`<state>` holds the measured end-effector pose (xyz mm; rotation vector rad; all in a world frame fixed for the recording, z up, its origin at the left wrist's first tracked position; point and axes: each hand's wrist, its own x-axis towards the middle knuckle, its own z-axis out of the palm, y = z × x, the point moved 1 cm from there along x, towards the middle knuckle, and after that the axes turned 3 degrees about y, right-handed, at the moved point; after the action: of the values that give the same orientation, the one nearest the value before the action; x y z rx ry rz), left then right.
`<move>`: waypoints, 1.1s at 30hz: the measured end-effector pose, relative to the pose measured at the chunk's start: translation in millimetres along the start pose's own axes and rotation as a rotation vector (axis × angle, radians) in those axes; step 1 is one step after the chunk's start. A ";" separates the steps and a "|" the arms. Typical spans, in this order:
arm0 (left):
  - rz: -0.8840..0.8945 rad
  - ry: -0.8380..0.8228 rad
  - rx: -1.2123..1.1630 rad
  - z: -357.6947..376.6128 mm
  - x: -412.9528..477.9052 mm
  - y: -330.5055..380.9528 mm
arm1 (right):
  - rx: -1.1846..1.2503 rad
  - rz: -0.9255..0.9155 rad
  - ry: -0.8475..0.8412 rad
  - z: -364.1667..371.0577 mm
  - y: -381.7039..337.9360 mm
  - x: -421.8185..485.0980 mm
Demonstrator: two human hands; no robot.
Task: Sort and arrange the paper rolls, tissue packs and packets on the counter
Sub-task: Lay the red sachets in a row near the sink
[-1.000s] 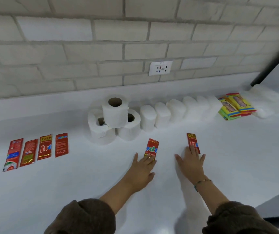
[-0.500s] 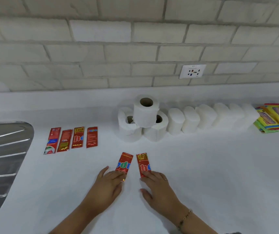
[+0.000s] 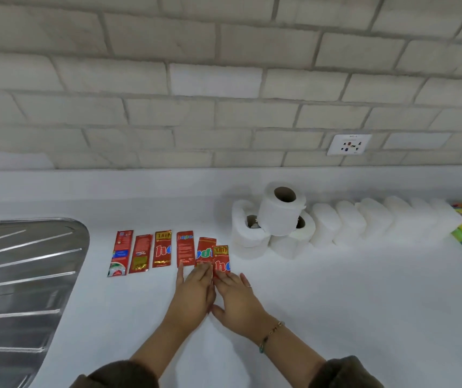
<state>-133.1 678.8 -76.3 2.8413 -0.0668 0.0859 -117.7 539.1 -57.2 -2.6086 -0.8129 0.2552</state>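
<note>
My left hand (image 3: 193, 295) and right hand (image 3: 238, 301) lie flat on the counter (image 3: 336, 303), fingers straight, gripping nothing. Each presses the near end of a red packet. The left packet (image 3: 206, 250) and right packet (image 3: 222, 259) run lengthwise away from me (edges touching). The row of four packets (image 3: 162, 249) lies just leftward, nearer my left hand.

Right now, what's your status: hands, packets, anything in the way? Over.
Both hands flat: left hand on fifth packet, right hand on sixth packet. Both sit at the right end of the packet row. Paper rolls close on the right, not touching.
</note>
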 end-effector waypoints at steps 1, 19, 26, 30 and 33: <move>-0.009 -0.003 -0.013 2.0 5.4 -3.7 | -0.014 0.016 -0.004 0.0 -1.8 8.0; 0.060 0.053 -0.396 -37.3 -4.2 82.0 | 0.224 0.194 0.207 -67.3 41.2 -58.3; 0.204 -0.089 -0.553 -12.8 -29.0 228.7 | 0.298 0.453 0.401 -110.2 128.7 -201.4; 0.246 -0.177 -0.618 10.2 -46.9 326.4 | 0.308 0.511 0.425 -139.2 183.3 -283.3; 0.227 -0.182 -0.683 28.2 -56.1 393.8 | 0.315 0.541 0.470 -164.4 222.5 -335.4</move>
<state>-209.1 296.6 8.1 2.1422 -0.3800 -0.1258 -231.8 126.1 16.6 -2.3842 0.0933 -0.0834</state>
